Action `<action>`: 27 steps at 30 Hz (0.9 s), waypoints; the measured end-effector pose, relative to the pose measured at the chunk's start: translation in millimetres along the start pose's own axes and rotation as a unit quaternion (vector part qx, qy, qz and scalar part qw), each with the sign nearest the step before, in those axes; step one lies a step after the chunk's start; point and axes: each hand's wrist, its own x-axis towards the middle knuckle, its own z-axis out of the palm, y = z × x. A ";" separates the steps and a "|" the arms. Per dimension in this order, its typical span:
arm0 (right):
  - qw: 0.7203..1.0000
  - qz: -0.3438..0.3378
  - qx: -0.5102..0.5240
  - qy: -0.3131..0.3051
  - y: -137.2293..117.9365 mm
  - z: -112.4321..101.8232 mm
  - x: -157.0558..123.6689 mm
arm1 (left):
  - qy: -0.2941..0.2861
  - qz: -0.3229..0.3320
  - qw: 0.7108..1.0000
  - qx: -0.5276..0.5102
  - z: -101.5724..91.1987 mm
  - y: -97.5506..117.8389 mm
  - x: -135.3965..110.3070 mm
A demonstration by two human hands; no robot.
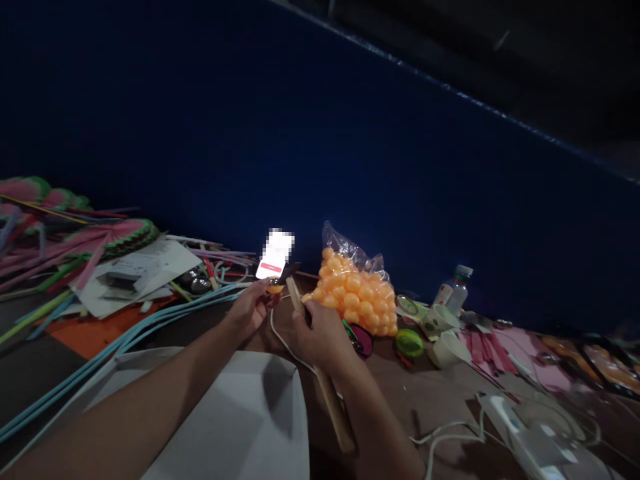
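My left hand (251, 311) pinches a small orange piece (275, 289) with a dark, shiny spot on it; its exact kind is hard to make out. Fingers of my right hand (323, 331) are wrapped round a long wooden stick (334, 412), whose upper end points at the left hand. Just behind the left fingertips glows a phone (273, 255), its screen partly blurred out. A clear plastic bag (356, 291) full of orange balls stands right behind my right hand. Below my left forearm lies a white tray-like box (250, 400).
Pale blue strips (150, 328) and pink-green paper fans (115, 237) spread over the left side. To the right are a green round item (409, 344), paper cups (449, 349), a bottle (458, 291) and a white power strip (530, 433) with cables. A dark blue wall (300, 133) rises behind.
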 end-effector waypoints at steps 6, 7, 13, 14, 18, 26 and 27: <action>1.000 0.010 -0.019 -0.016 4.2 -4.0 2.3 | 0.009 0.003 1.000 -0.004 1.3 0.9 0.5; 0.999 0.015 -0.026 -0.021 5.8 -4.7 3.4 | 0.014 0.001 1.000 -0.002 1.6 1.0 0.8; 0.991 0.069 -0.104 -0.054 21.5 12.7 13.3 | 0.043 0.000 0.999 0.006 2.3 1.6 0.9; 0.988 0.081 -0.120 -0.061 23.8 17.3 13.8 | 0.046 -0.001 0.999 0.007 2.5 1.9 0.6; 0.981 0.091 -0.158 -0.067 30.4 31.6 5.8 | 0.039 0.001 0.999 -0.009 3.1 2.9 -0.4; 0.979 0.108 -0.156 -0.079 41.0 52.5 -23.6 | 0.037 -0.011 0.999 0.007 0.3 2.2 0.6; 0.979 0.110 -0.155 -0.080 41.8 53.6 -24.9 | 0.037 -0.011 0.999 0.010 0.5 2.7 0.2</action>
